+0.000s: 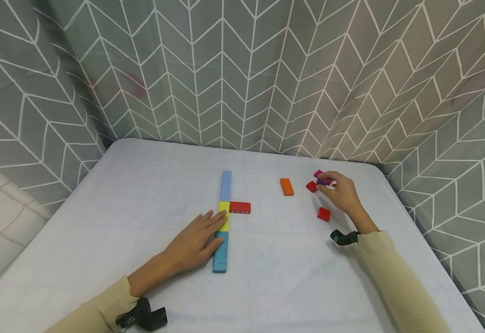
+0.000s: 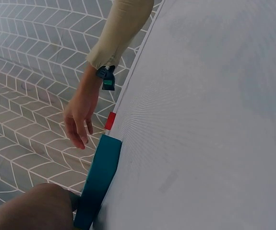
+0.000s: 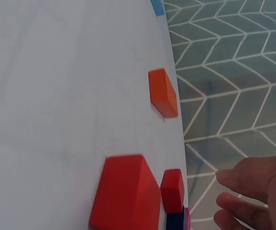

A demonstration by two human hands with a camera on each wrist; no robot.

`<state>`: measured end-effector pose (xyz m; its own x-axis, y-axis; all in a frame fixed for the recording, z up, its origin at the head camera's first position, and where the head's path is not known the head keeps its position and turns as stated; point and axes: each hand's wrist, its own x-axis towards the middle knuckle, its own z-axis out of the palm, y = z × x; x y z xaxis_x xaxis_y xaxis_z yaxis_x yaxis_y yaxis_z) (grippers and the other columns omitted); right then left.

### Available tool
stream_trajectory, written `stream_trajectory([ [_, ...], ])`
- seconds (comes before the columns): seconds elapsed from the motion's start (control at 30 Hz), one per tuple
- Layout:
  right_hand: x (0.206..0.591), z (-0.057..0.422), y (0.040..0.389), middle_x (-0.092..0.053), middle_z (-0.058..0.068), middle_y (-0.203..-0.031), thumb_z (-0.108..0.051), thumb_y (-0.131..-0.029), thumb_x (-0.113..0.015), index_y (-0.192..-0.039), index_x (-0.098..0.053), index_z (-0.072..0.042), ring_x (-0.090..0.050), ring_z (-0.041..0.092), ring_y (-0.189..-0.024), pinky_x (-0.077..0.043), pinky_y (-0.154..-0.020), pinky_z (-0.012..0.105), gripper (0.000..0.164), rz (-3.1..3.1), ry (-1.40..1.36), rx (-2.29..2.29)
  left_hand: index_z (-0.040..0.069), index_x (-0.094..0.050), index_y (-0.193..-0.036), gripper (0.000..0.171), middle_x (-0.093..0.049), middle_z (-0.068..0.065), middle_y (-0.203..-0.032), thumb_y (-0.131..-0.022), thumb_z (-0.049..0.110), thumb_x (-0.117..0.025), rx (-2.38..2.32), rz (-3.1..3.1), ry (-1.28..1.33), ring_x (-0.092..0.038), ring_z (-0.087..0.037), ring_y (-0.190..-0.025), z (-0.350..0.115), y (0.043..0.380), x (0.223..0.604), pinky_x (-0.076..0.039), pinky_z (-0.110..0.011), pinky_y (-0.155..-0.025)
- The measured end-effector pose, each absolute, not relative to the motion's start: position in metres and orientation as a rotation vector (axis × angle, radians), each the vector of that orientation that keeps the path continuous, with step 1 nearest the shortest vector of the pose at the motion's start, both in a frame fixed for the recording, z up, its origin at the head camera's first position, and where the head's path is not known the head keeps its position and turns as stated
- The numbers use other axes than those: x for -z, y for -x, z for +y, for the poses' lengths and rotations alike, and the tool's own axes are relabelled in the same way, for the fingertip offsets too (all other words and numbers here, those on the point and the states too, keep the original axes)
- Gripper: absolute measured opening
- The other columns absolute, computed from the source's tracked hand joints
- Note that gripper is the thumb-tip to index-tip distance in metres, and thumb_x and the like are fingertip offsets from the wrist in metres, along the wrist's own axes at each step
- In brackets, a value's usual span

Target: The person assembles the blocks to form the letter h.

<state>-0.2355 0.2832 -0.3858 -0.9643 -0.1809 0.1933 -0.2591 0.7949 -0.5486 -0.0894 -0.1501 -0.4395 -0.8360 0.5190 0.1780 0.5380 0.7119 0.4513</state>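
Observation:
My left hand [image 1: 196, 240] rests with fingers spread across a straight column of blocks. Its fingertips touch the yellow block [image 1: 224, 206] and its thumb lies on the teal block [image 1: 220, 261]. A light blue block [image 1: 225, 186] continues the column at the far end. Against the yellow one, a red block [image 1: 240, 207] with small dots on its side sticks out to the right. Over a small cluster, my right hand [image 1: 342, 192] reaches with bent fingers, its fingertips overlapping a dark purple block [image 1: 321, 181]. In the right wrist view, thumb and fingers stand apart with nothing between them.
Beside the right fingertips lie a magenta block [image 1: 318, 173] and a small red block [image 1: 311, 186]. Nearer me sits another red block [image 1: 323, 214]. An orange block [image 1: 286, 187] lies between column and cluster. A patterned curtain [image 1: 242, 78] hangs behind the white table [image 1: 275, 277].

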Motion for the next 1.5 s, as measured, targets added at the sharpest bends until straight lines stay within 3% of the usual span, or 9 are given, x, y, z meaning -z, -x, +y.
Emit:
stream_trajectory([
  [0.57,0.391,0.299,0.254,-0.062,0.03,-0.13,-0.008,-0.1,-0.069,-0.134,-0.063,0.005,-0.054,0.049,-0.121,-0.049,-0.1,0.062,0.037,-2.896,-0.231,-0.885,0.007,-0.042,-0.159,0.062,-0.033,-0.003,-0.167,-0.107,0.037,-0.057,0.768,-2.864,0.884,-0.026,-0.033,-0.153,-0.151,0.092,0.439,-0.019,-0.051,-0.124],
  [0.93,0.395,0.291,0.26,-0.065,0.025,-0.115,-0.007,-0.095,-0.074,-0.133,-0.068,-0.001,-0.055,0.041,-0.103,-0.052,-0.08,0.046,0.039,-2.959,-0.38,-0.864,0.006,-0.043,-0.159,0.06,-0.035,-0.004,-0.166,-0.108,0.035,-0.056,0.803,-2.853,0.866,-0.026,-0.033,-0.153,-0.149,0.088,0.436,-0.019,-0.051,-0.124],
  [1.23,0.404,0.293,0.255,-0.063,0.029,-0.127,0.0,-0.093,-0.073,-0.131,-0.071,-0.004,-0.054,0.048,-0.112,-0.053,-0.092,0.064,0.039,-3.025,-0.506,-0.793,0.01,-0.045,-0.159,0.058,-0.034,0.002,-0.166,-0.109,0.039,-0.052,0.808,-2.894,0.845,-0.025,-0.029,-0.154,-0.142,0.083,0.445,-0.021,-0.05,-0.123],
  [1.5,0.41,0.293,0.247,-0.066,0.026,-0.119,-0.003,-0.09,-0.078,-0.122,-0.075,-0.003,-0.059,0.046,-0.106,-0.056,-0.09,0.061,0.031,-2.995,-0.495,-0.779,0.013,-0.043,-0.16,0.06,-0.033,0.006,-0.167,-0.11,0.047,-0.045,0.806,-2.958,0.83,-0.026,-0.028,-0.154,-0.143,0.077,0.438,-0.023,-0.054,-0.122],
])
